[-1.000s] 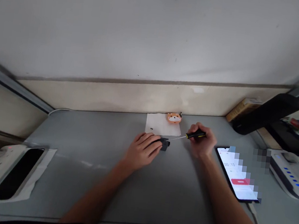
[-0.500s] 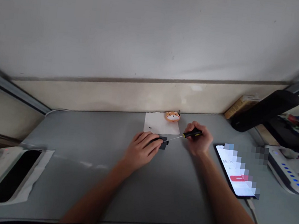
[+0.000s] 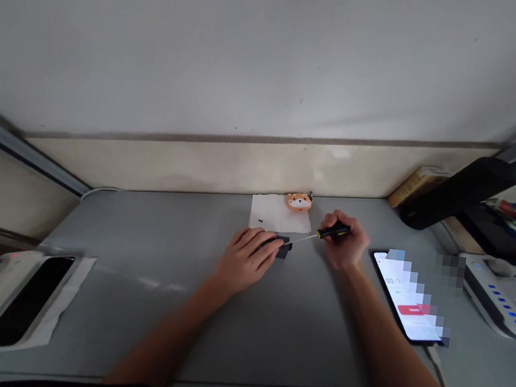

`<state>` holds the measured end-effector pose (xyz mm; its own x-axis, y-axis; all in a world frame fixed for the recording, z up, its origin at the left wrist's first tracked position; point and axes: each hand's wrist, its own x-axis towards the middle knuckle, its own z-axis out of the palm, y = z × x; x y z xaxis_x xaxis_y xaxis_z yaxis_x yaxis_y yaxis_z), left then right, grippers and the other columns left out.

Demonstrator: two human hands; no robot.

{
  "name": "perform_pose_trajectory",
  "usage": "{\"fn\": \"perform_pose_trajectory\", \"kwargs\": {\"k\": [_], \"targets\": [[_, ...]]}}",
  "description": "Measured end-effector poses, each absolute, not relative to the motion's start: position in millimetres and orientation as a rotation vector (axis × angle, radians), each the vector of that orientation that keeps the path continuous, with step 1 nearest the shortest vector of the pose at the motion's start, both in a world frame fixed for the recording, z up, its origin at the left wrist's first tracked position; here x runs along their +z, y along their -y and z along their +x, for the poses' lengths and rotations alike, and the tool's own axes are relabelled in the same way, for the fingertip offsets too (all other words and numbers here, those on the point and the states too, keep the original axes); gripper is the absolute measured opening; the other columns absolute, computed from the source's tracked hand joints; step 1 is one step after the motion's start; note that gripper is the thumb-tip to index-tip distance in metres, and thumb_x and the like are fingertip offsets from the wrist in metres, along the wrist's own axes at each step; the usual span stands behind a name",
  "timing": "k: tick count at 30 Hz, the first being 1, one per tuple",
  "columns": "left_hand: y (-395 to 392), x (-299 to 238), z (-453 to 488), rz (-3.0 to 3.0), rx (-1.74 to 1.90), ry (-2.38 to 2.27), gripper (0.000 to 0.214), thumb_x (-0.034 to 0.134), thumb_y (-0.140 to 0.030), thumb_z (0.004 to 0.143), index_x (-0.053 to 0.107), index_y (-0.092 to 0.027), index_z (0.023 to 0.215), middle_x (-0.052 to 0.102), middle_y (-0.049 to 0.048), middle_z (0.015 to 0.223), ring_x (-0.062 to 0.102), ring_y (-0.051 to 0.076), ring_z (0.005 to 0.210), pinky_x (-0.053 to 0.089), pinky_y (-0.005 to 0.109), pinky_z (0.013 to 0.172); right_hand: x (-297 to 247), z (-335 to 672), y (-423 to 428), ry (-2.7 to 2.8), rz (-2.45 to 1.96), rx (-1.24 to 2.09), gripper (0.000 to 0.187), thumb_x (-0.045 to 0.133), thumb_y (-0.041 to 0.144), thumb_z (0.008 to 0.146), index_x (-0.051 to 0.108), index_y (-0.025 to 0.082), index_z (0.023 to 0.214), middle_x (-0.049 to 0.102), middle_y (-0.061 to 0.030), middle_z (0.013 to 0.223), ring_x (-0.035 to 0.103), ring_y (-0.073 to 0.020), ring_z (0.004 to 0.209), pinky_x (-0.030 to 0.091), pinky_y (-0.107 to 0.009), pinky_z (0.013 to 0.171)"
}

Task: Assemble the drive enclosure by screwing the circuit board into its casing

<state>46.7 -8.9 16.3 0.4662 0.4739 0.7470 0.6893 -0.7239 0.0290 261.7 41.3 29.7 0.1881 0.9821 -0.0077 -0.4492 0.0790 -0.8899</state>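
Left hand (image 3: 247, 262) sits curled down over a small black part (image 3: 284, 251), fingers wrapped across most of it, so I can only see its right end. It rests on the desk (image 3: 141, 236), just in front of a sheet of white paper (image 3: 278, 214). My right hand (image 3: 343, 242) is closed on a screwdriver (image 3: 334, 230) with a black-and-yellow handle, and its thin shaft runs left, its tip meeting the right end of the part or stopping just short; I can't tell which from here.

For clean work, I'd keep the shaft in line with the part and press the part firmly against the desk, so the tip doesn't skid off. The light is dim and my left hand hides much of the contact point, so I'd want a clearer look at the tip.

On the paper lie two tiny dark specks (image 3: 260, 221), probably screws, with an orange dog figurine (image 3: 298, 202) at its far edge. Nothing lies between the hands to block the shaft. To the right, a phone (image 3: 407, 297) shows a timer, partly blurred, and a white unit with blue lights (image 3: 497, 301) sits beyond it.
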Motion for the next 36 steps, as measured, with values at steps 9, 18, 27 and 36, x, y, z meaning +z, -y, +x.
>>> {"fn": "perform_pose_trajectory", "kwargs": {"k": [9, 18, 27, 36], "targets": [[9.1, 15.0, 46.7, -2.439, -1.094, 1.025, 0.018, 0.054, -0.014, 0.100, 0.068, -0.020, 0.110, 0.077, 0.0048, 0.100, 0.069, 0.019, 0.095, 0.048, 0.033, 0.089, 28.8, 263.9, -41.2, 0.767, -0.880, 1.260, 0.026, 0.066, 0.041, 0.065, 0.055, 0.022, 0.051, 0.042, -0.0003, 0.056, 0.038, -0.0118, 0.050, 0.028, -0.027, 0.042], [8.8, 12.8, 46.8, -2.436, -1.097, 1.028, 0.018, 0.054, -0.014, 0.100, 0.068, -0.020, 0.111, 0.076, 0.0051, 0.101, 0.069, 0.019, 0.095, 0.048, 0.033, 0.089, 30.8, 262.0, -41.5, 0.773, -0.885, 1.257, 0.021, 0.061, 0.039, 0.059, 0.054, 0.023, 0.048, 0.038, -0.0003, 0.053, 0.038, -0.0126, 0.050, 0.022, -0.027, 0.040], [8.8, 14.0, 47.4, -2.429, -1.088, 1.016, 0.019, 0.055, -0.013, 0.099, 0.067, -0.020, 0.113, 0.075, 0.0053, 0.101, 0.069, 0.019, 0.095, 0.048, 0.033, 0.090, 28.8, 263.5, -42.1, 0.784, -0.861, 1.282, 0.019, 0.060, 0.037, 0.060, 0.055, 0.022, 0.049, 0.041, -0.0009, 0.054, 0.039, -0.0126, 0.050, 0.023, -0.028, 0.043], [9.6, 14.2, 47.4, -2.430, -1.071, 0.994, 0.019, 0.056, -0.010, 0.098, 0.067, -0.019, 0.110, 0.075, 0.0055, 0.101, 0.068, 0.019, 0.096, 0.047, 0.034, 0.091, 22.6, 265.8, -43.3, 0.850, -0.849, 1.298, 0.020, 0.058, 0.038, 0.063, 0.054, 0.023, 0.050, 0.038, 0.0001, 0.053, 0.035, -0.0124, 0.048, 0.024, -0.030, 0.044]]}}
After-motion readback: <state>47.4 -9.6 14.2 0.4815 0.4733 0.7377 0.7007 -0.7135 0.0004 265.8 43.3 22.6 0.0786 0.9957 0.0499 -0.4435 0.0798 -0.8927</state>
